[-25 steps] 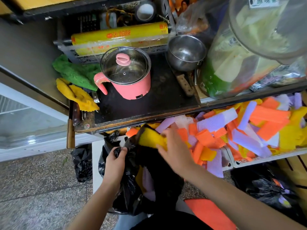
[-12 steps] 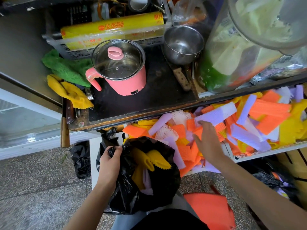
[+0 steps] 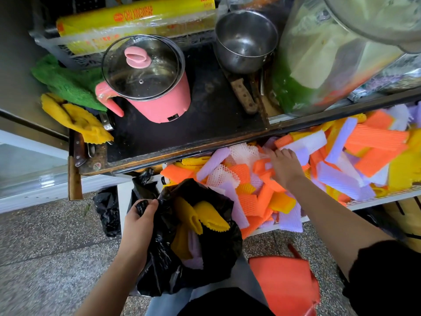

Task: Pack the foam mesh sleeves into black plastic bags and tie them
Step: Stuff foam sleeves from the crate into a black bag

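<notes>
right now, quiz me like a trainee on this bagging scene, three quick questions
1. True or false: the left hand grips the rim of the black plastic bag.
2. The right hand is: A) inside the bag B) on the pile of foam mesh sleeves C) hanging free at the person's side.
3. What colour are the top sleeves inside the bag?

Key: 1 true; 2 B; 3 yellow.
</notes>
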`<state>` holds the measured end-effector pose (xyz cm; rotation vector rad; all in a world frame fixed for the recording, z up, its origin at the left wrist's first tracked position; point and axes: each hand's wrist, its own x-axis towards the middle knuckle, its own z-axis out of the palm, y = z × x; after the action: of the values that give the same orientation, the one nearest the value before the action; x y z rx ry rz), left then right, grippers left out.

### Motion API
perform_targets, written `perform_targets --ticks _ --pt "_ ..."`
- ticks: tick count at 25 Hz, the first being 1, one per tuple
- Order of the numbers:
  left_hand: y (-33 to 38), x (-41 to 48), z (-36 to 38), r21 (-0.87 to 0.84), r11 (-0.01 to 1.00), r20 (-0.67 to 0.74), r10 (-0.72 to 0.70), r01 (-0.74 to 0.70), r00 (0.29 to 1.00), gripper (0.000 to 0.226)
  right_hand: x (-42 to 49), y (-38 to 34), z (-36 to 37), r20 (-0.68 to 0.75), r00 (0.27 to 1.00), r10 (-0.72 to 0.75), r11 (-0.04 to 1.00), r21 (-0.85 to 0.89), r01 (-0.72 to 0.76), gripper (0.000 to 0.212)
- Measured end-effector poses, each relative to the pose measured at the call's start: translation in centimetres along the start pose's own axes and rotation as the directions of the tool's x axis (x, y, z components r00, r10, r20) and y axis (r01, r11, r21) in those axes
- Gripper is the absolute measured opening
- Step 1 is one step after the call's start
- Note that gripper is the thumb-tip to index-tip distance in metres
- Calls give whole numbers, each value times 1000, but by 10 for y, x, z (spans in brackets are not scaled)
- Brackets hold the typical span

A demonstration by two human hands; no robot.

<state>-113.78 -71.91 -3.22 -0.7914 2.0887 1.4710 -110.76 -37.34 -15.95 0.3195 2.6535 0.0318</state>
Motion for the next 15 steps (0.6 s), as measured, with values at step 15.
perform_targets --ticks 15 --pt "5 -3 -6 -1 999 39 46 -46 998 12 -126 -69 -130 -276 947 166 258 939 229 48"
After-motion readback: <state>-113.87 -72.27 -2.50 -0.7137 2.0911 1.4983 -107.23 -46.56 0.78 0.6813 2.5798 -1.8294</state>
